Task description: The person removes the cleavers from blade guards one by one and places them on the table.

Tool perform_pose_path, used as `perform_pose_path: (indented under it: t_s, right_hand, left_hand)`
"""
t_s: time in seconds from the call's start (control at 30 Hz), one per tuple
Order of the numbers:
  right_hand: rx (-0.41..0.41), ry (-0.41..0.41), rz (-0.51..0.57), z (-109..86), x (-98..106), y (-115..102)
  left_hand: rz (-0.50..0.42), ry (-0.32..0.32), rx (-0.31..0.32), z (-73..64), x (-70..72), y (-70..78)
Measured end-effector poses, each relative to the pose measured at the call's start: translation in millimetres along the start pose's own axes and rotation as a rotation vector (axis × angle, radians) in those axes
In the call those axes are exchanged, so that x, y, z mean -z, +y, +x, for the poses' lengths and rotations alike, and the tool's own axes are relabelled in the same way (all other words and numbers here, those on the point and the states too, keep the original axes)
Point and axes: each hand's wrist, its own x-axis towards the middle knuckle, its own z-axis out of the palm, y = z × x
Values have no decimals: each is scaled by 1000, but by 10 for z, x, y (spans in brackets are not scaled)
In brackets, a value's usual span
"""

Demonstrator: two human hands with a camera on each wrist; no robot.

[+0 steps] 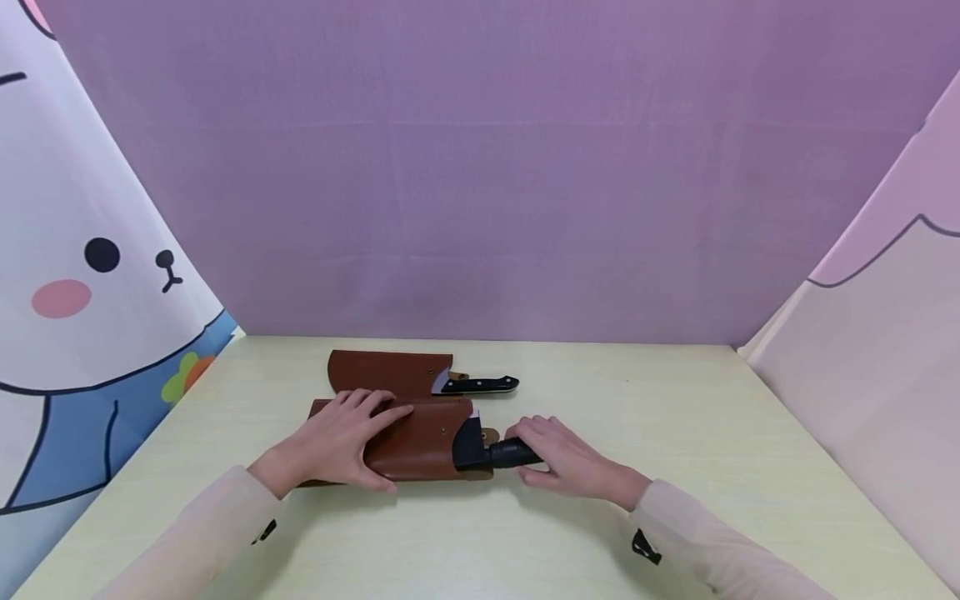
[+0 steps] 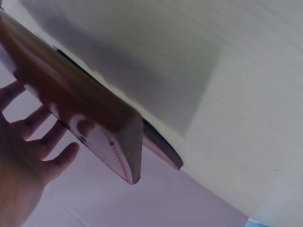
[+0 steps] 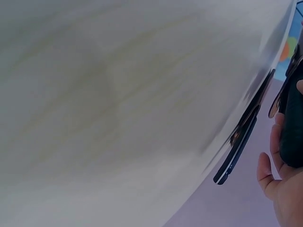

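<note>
A brown leather knife sheath (image 1: pixel 420 437) lies across the front of the table. My left hand (image 1: pixel 341 442) grips it across its width, thumb at the near edge and fingers over the top. From its right end protrudes a knife with a dark blade (image 1: pixel 469 446) and a black handle (image 1: pixel 512 453); the rest of the blade is hidden inside. My right hand (image 1: pixel 562 460) holds that handle. In the right wrist view, the dark handle (image 3: pixel 291 127) lies against the fingers. The left wrist view shows the sheath's end (image 2: pixel 128 151) beyond my fingers (image 2: pixel 59 158).
Just behind lies a second brown sheath (image 1: pixel 390 372) holding a knife with a riveted black handle (image 1: pixel 480 385). The pale wooden table (image 1: pixel 645 392) ends at a purple backdrop (image 1: pixel 480 183). Printed panels stand at left (image 1: pixel 97 333) and right (image 1: pixel 885 350).
</note>
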Motion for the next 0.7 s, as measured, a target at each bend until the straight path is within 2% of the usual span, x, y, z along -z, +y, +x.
perform_pose_path:
  t_s: [0.23,0.7]
  right_hand:
    - [21,25,-2,-44,16,33]
    - [9,34,-11,-134,40,72]
  left_hand:
    - [-13,-2,7,-21,-18,-23]
    - [-43,5,10,-72,-29,-60]
